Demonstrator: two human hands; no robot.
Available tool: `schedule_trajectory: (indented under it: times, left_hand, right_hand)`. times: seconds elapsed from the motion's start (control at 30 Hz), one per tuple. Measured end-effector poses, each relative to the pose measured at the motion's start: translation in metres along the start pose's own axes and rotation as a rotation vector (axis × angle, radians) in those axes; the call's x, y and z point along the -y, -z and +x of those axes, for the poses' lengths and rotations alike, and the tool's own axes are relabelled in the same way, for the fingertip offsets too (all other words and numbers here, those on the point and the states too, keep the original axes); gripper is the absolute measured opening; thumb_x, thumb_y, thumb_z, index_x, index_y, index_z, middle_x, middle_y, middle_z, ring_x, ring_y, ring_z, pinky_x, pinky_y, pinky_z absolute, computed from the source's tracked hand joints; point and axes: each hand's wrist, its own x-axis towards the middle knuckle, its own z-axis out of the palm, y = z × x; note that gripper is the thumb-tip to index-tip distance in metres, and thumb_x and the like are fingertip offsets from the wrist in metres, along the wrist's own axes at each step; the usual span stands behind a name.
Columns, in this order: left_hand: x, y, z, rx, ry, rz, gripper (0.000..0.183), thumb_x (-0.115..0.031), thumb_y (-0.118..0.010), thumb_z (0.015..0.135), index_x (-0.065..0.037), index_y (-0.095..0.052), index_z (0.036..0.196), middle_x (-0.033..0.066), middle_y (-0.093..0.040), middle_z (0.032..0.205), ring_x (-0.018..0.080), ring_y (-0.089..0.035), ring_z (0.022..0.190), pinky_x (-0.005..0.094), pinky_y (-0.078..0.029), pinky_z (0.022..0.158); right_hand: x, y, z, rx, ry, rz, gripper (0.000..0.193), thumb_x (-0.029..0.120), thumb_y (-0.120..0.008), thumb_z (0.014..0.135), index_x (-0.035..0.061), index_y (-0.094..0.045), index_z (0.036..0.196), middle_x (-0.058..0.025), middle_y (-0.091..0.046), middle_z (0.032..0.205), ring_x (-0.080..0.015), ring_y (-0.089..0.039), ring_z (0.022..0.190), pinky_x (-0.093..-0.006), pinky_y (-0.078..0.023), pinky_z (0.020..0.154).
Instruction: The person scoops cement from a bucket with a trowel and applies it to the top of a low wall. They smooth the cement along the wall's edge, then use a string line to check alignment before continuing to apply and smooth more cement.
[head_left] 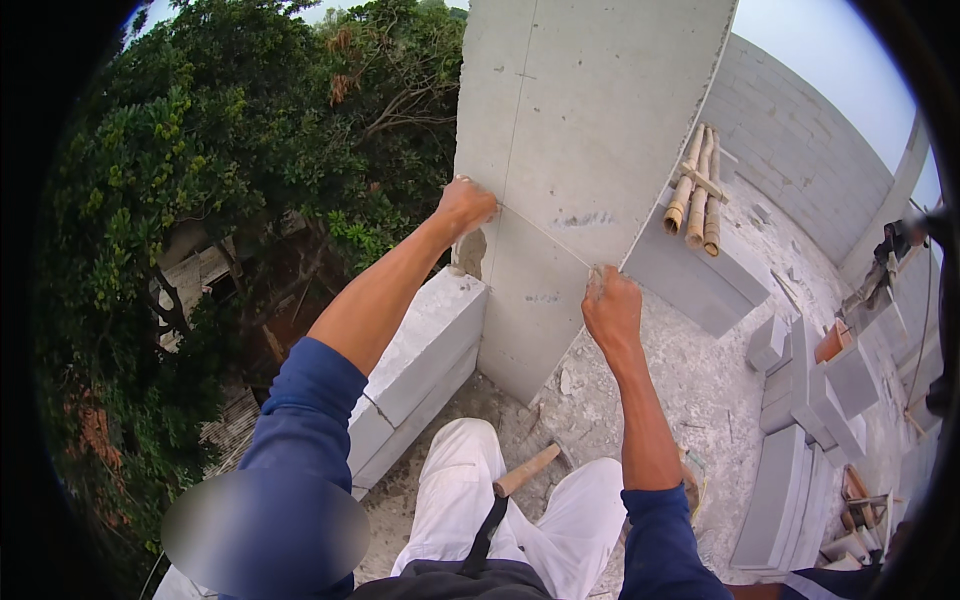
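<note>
A tall grey concrete column (pixel 590 130) stands directly before me. My left hand (pixel 467 205) is closed in a fist at its left edge. Lower down, my right hand (pixel 612 305) is closed at the right edge. A thin, pale string (pixel 545 233) appears stretched across the column's face from one fist to the other, slanting down to the right. Faint pencil-like lines and scribbled marks show on the concrete above and below it. At my waist, a wooden-handled hammer (pixel 527 472) sticks out from a dark strap, over my white trousers.
A low wall of pale blocks (pixel 415 350) meets the column at left, with trees (pixel 250 130) beyond and below. At right, bamboo poles (pixel 700 190) rest on a block wall (pixel 690 270). Blocks (pixel 785 490) are stacked farther right, near a person (pixel 890 250). Rubble litters the floor (pixel 590 400).
</note>
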Motion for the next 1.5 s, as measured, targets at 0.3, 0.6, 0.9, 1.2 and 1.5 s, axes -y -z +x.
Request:
schedule_trajectory:
  times: [0.3,0.6,0.9,1.2,1.5]
  left_hand:
    - [-0.026,0.039,-0.049,0.262,0.160,-0.231,0.014,-0.002,-0.065,0.088,0.002,-0.070,0.075,0.0110,-0.064,0.069,0.0108,-0.044,0.047,0.0276,-0.029,0.042]
    - [-0.005,0.013,-0.031,0.048,0.094,-0.190,0.010,-0.002,-0.067,0.082,0.005,-0.070,0.075,0.0116,-0.066,0.071,0.0161,-0.059,0.060,0.0289,-0.042,0.051]
    - [-0.029,0.013,-0.033,0.080,0.053,-0.264,0.010,0.000,-0.062,0.079,0.003,-0.071,0.082,0.0105,-0.068,0.076,0.0178,-0.062,0.065,0.0308,-0.048,0.058]
    - [-0.031,0.044,-0.033,0.333,0.197,-0.213,0.005,0.002,-0.067,0.083,0.004,-0.071,0.084,0.0112,-0.065,0.073,0.0141,-0.052,0.054,0.0295,-0.037,0.045]
    - [-0.025,0.013,-0.031,0.124,0.067,-0.156,0.013,0.004,-0.055,0.082,0.004,-0.068,0.080,0.0122,-0.064,0.071,0.0175,-0.055,0.054,0.0312,-0.039,0.044]
  right_hand:
    - [-0.006,0.002,-0.003,0.050,-0.049,0.018,0.016,0.008,-0.060,0.084,-0.0057,-0.061,0.092,-0.0290,-0.061,0.065,-0.0475,-0.064,0.065,-0.0538,-0.051,0.062]
    - [-0.006,0.007,-0.005,0.046,-0.003,0.042,0.018,0.011,-0.061,0.088,-0.0062,-0.061,0.092,-0.0294,-0.061,0.065,-0.0481,-0.063,0.064,-0.0538,-0.050,0.061]
    - [-0.013,0.017,-0.013,0.040,-0.013,-0.026,0.019,0.013,-0.059,0.091,-0.0057,-0.060,0.087,-0.0293,-0.060,0.064,-0.0472,-0.062,0.062,-0.0528,-0.050,0.059]
    - [-0.010,0.022,-0.017,0.048,-0.051,0.027,0.017,0.012,-0.061,0.091,-0.0052,-0.062,0.094,-0.0302,-0.063,0.075,-0.0487,-0.062,0.072,-0.0533,-0.048,0.066]
    - [-0.022,0.018,-0.018,0.001,0.022,0.064,0.015,0.007,-0.061,0.086,-0.0073,-0.060,0.089,-0.0288,-0.059,0.063,-0.0467,-0.062,0.062,-0.0508,-0.050,0.058]
